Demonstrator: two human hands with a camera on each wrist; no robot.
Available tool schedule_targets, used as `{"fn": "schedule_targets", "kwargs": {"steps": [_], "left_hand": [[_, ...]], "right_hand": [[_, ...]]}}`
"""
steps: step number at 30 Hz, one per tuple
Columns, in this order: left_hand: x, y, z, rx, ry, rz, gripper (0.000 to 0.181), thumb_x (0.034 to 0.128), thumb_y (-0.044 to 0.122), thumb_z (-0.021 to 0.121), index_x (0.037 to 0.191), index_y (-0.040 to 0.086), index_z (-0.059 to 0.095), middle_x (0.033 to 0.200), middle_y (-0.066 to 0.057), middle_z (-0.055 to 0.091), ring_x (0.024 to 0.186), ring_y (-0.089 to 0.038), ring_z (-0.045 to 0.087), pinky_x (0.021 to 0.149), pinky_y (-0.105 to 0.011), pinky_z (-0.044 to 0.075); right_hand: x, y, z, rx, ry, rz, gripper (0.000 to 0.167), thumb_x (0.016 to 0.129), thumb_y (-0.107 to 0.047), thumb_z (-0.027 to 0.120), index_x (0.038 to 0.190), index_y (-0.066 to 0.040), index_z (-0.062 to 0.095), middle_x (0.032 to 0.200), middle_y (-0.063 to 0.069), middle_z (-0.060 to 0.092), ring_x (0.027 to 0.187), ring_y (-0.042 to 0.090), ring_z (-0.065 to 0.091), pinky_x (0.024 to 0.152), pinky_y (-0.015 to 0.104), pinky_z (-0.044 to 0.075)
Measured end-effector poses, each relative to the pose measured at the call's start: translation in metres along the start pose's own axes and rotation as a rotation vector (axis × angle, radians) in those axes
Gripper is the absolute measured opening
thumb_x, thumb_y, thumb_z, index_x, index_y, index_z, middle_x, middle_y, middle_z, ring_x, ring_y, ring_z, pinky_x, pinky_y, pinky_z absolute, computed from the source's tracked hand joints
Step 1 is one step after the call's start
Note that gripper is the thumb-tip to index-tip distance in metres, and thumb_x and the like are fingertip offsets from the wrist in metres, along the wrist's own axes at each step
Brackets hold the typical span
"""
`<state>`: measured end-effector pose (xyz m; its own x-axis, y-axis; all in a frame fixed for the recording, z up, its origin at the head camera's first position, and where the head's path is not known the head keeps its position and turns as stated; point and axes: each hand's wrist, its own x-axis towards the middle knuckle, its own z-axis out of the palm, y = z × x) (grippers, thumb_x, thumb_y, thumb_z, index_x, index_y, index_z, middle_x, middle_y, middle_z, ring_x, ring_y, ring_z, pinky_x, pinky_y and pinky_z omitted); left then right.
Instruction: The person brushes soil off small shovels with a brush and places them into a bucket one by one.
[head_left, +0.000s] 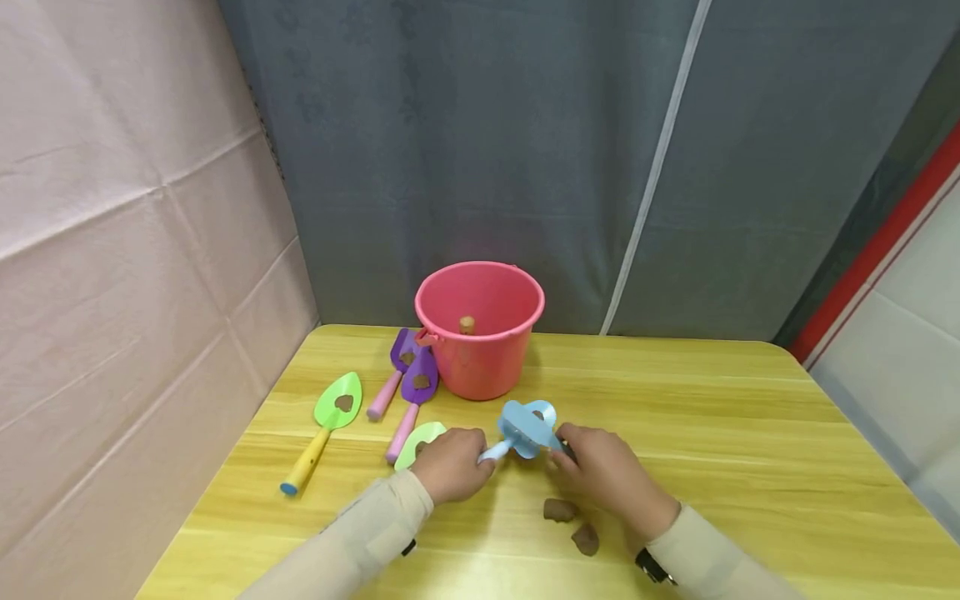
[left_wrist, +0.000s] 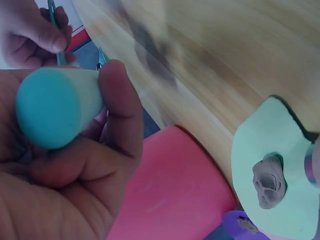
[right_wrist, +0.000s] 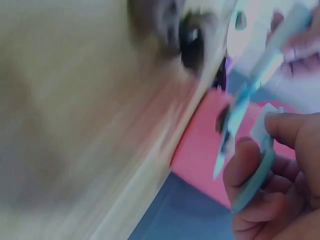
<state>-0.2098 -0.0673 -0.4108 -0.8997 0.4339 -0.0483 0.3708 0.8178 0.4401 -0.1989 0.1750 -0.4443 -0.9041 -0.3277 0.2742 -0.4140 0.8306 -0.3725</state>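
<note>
My left hand [head_left: 453,464] grips the pale handle [left_wrist: 82,95] of a light blue toy trowel [head_left: 525,425], the teal handle end facing the left wrist camera. The blade is held above the table, in front of the bucket; rounded light blue lobes and a bit of brown clay show around it. In the right wrist view brown lumps [right_wrist: 223,119] sit against the blade. My right hand [head_left: 611,473], by the blade's tip, pinches a thin curved teal and white piece [right_wrist: 257,180]; its kind cannot be told. Two brown clay lumps [head_left: 560,510] lie below it.
A pink bucket [head_left: 480,371] stands at the back, something tan inside. Left of it lie two purple trowels [head_left: 420,367] with pink handles and a green trowel [head_left: 337,404] with a yellow handle, each bearing clay. A pale green trowel [left_wrist: 280,130] lies beside my left hand.
</note>
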Motion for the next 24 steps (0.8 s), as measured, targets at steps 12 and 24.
{"fn": "schedule_targets", "kwargs": {"steps": [12, 24], "left_hand": [[0.0, -0.002, 0.0, -0.028, -0.003, 0.002, 0.018, 0.0926, 0.025, 0.067, 0.083, 0.012, 0.059, 0.069, 0.002, 0.052, 0.059, -0.014, 0.05, 0.049, -0.035, 0.04], [-0.004, -0.017, 0.001, -0.046, -0.017, 0.05, 0.015, 0.0919, 0.018, 0.067, 0.084, 0.008, 0.059, 0.071, 0.002, 0.053, 0.062, -0.014, 0.049, 0.052, -0.032, 0.041]], "right_hand": [[0.002, 0.013, -0.001, -0.023, 0.008, 0.049, 0.019, 0.089, -0.018, 0.076, 0.084, -0.015, 0.058, 0.06, -0.008, 0.043, 0.054, 0.008, 0.041, 0.048, 0.025, 0.035], [-0.003, 0.018, -0.002, -0.013, 0.005, 0.111, 0.015, 0.089, -0.018, 0.076, 0.09, -0.01, 0.063, 0.063, -0.007, 0.047, 0.054, 0.009, 0.043, 0.049, 0.026, 0.036]]}}
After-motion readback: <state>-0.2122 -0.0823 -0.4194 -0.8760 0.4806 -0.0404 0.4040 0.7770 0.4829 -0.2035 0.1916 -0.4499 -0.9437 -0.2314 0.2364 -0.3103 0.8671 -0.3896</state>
